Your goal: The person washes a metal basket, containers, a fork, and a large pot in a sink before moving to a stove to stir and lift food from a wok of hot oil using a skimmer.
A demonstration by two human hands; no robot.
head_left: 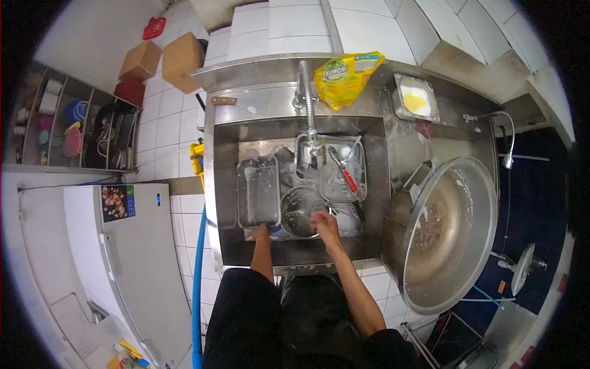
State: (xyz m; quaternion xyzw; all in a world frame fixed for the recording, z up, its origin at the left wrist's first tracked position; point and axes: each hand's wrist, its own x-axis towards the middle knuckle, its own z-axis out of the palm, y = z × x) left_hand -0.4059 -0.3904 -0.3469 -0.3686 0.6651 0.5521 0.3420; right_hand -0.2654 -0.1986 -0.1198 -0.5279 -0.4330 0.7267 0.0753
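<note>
A long rectangular metal pan (pixel 260 190) lies on the left side of the steel sink. My left hand (pixel 262 232) is at its near edge, closed against the rim, with the fingertips hidden. To the right of that pan sits a round metal pot (pixel 295 206). Over the pot's right side is my right hand (pixel 323 224); its fingers look curled, and what they hold, if anything, is too small to make out. Behind the pot, a second rectangular metal tray (pixel 362 178) carries utensils, among them a red-handled tool (pixel 350 181). Above it hangs a spring-hose faucet (pixel 313 154).
A very large metal pot (pixel 452 240) leans on the right. On the back ledge are a yellow bag (pixel 344 80), a wooden-handled knife (pixel 225 101) and a metal container (pixel 418 101) with white and yellow contents. A blue hose (pixel 199 270) runs down the left side.
</note>
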